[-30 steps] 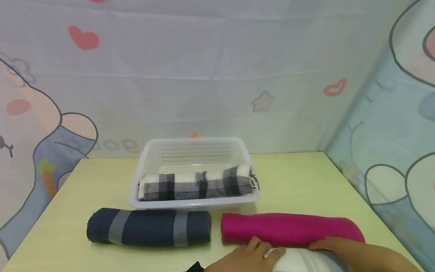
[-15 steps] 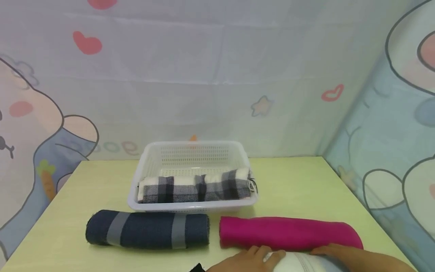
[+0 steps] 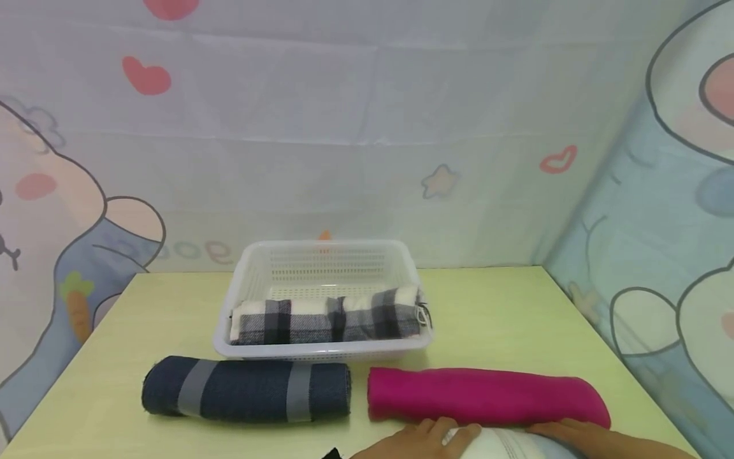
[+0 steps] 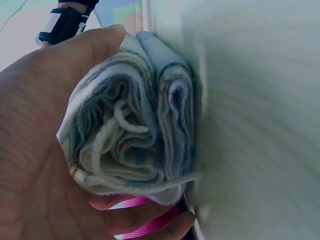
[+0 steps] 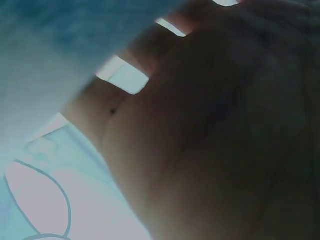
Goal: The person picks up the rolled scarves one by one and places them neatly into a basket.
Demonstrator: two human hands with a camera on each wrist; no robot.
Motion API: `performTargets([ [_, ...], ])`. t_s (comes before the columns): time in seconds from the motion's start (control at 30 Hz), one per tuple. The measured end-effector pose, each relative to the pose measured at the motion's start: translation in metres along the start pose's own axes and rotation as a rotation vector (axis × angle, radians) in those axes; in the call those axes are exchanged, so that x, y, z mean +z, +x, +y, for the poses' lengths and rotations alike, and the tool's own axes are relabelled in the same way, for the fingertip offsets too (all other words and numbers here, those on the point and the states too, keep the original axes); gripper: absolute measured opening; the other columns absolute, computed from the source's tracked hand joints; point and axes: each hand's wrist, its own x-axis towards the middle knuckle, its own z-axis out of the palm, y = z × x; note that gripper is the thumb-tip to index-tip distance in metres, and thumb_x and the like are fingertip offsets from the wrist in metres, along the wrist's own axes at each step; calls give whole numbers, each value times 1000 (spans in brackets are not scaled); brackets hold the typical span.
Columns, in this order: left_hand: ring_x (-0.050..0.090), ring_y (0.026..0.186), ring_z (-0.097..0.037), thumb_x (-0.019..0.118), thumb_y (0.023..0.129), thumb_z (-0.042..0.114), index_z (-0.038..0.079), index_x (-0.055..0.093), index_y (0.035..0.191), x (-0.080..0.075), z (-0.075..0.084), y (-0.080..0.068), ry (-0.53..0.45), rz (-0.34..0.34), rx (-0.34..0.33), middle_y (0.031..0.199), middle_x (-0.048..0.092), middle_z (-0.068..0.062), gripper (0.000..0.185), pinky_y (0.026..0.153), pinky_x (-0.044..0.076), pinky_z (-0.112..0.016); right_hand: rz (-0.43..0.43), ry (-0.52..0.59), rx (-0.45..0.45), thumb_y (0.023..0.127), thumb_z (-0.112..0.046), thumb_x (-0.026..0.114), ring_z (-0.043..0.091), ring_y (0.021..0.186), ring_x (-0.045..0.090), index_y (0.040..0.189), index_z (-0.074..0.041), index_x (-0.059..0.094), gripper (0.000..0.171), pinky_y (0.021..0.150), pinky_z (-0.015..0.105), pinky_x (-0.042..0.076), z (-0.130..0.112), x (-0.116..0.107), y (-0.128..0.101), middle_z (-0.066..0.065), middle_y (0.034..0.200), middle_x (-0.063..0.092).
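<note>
Soft, pale rolled cloth, the white roll (image 3: 504, 443), lies at the near edge of the bench (image 3: 504, 319), held at both ends. The left hand (image 3: 421, 438) cups its left end; the left wrist view shows thumb and fingers (image 4: 150, 220) curled round the spiral of layers (image 4: 132, 135), so this hand grips the roll. The right hand (image 3: 564, 430) lies over the right end with its fingers on top of the cloth; the right wrist view is dark and too close to show whether they curl under, so I cannot tell if it grips or only presses.

By my judgement the roll is light, limp and squashy, not slippery and not fragile. Its risk is coming undone: the loose outer flap would spring open if one end were let go. Best hold is round both ends, palms closing the spiral, with light pressure toward the middle.

Just behind the hands lies a pink roll (image 3: 487, 396), touching or nearly touching the white one. Left of it, a navy roll (image 3: 246, 390) with grey stripes. Behind both stands a white basket (image 3: 321, 255) holding a plaid roll (image 3: 327, 320).
</note>
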Motion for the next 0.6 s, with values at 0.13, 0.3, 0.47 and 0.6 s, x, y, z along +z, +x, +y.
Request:
performTargets([
  [0.13, 56, 109, -3, 35, 98, 66, 26, 16, 159, 2, 0, -2, 23, 25, -7, 134, 50, 6, 75, 83, 49, -16, 31, -71, 34, 89, -19, 69, -10, 118, 43, 151, -32, 36, 71, 75, 23, 47, 6, 10, -6, -11, 137, 54],
  [0.3, 55, 109, -4, 36, 98, 66, 25, 15, 159, 4, -1, -1, 3, 8, -14, 134, 50, 5, 77, 85, 49, -18, 58, -145, 65, 88, -21, 69, -8, 113, 48, 149, -34, 39, 69, 72, 22, 47, 7, 15, -9, -9, 131, 57],
  [0.47, 54, 110, -4, 36, 98, 67, 24, 13, 160, 4, -2, -2, 11, 5, -12, 133, 50, 5, 79, 88, 49, -19, 65, -138, 60, 89, -20, 68, -9, 114, 46, 150, -35, 37, 70, 73, 22, 46, 10, 18, -13, -12, 133, 55],
  [0.6, 54, 108, -4, 35, 98, 67, 24, 13, 160, 4, -2, -1, 28, 10, -9, 131, 51, 5, 79, 88, 49, -19, 43, -56, 101, 89, -24, 70, -12, 117, 40, 150, -28, 39, 69, 75, 22, 46, 8, 17, -14, -13, 135, 52],
])
